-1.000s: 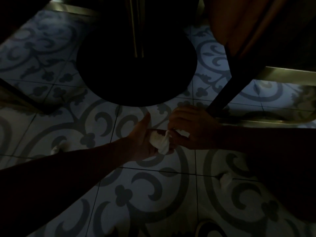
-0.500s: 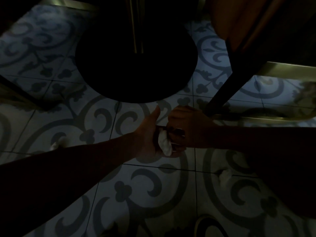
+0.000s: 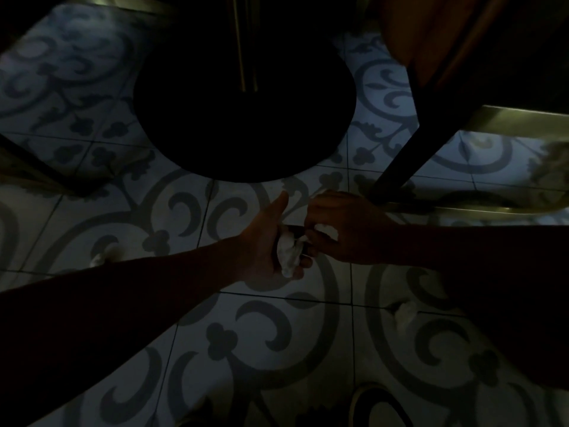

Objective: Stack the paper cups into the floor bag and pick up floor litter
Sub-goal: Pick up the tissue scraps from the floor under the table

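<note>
Item 1, crumpled white tissue wad [image 3: 289,255]: lies in the cupped palm of my left hand [image 3: 268,241], between the palm and the curled fingers, above the patterned floor tiles [image 3: 261,328] and just in front of the round dark table base [image 3: 243,118].

Item 2, second white scrap [image 3: 328,232]: held against the fingers of my right hand [image 3: 345,226], touching or nearly touching the first wad; the dim light does not let me tell where one ends and the other begins.

Item 3, left hand: palm turned up and toward the right, thumb raised and pointing away from me, fingers half curled under the wad. Loosely cupped, not clenched.

Item 4, right hand: knuckles up, fingers bent down and gathered on the scrap in a pinch, fingertips meeting my left fingers. Both hands are pressed close together over the same tile.

Item 5, loose litter on the floor: one small white piece [image 3: 405,314] near my right forearm, lying on a tile joint; one small pale piece [image 3: 100,260] to the left, just beyond my left forearm. Neither is touched by a hand.

Item 6, surroundings: a dark chair leg [image 3: 400,158] stands just behind my right hand, with a brass-coloured rail [image 3: 498,121] above it. A shoe tip [image 3: 378,405] shows at the bottom edge. The floor bag and paper cups are out of view.
</note>
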`<act>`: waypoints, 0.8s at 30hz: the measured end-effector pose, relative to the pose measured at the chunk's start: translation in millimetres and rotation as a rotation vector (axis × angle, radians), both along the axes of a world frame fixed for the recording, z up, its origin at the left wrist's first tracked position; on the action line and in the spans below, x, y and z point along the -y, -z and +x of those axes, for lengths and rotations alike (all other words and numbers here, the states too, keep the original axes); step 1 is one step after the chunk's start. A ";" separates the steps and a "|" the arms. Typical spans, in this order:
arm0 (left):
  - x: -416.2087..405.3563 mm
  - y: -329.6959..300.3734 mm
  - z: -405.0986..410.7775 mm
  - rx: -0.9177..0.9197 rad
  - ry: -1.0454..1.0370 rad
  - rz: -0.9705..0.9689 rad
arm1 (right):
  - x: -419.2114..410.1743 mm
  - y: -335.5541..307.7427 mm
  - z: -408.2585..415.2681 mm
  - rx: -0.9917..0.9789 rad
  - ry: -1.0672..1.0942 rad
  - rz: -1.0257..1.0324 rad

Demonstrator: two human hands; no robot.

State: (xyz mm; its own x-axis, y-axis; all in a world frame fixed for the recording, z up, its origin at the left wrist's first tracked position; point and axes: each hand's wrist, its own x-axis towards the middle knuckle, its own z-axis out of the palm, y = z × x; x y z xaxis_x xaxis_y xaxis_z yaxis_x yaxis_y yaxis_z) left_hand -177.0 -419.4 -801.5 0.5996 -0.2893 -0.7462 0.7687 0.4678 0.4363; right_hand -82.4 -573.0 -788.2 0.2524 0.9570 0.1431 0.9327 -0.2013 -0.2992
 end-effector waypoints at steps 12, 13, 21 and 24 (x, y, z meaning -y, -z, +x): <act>8.8 17.1 9.4 0.027 0.011 -0.019 | 58.4 11.3 5.7 0.000 0.109 -0.467; 8.6 16.2 9.5 0.032 0.014 -0.021 | 64.3 14.2 5.6 0.000 0.115 -0.582; 19.7 17.4 16.1 0.038 0.036 -0.014 | 129.2 34.6 -1.7 0.002 0.062 -1.131; 20.6 20.1 17.2 0.044 0.055 -0.028 | 137.9 31.3 -8.1 -0.043 0.012 -1.204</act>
State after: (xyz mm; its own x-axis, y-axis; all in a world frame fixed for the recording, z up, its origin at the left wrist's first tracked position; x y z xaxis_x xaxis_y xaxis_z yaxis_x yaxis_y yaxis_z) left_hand -159.8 -440.0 -821.6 0.6144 -0.3428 -0.7107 0.7738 0.4381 0.4576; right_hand -90.5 -710.9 -819.5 0.2448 0.4684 -0.8489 0.9228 -0.3811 0.0558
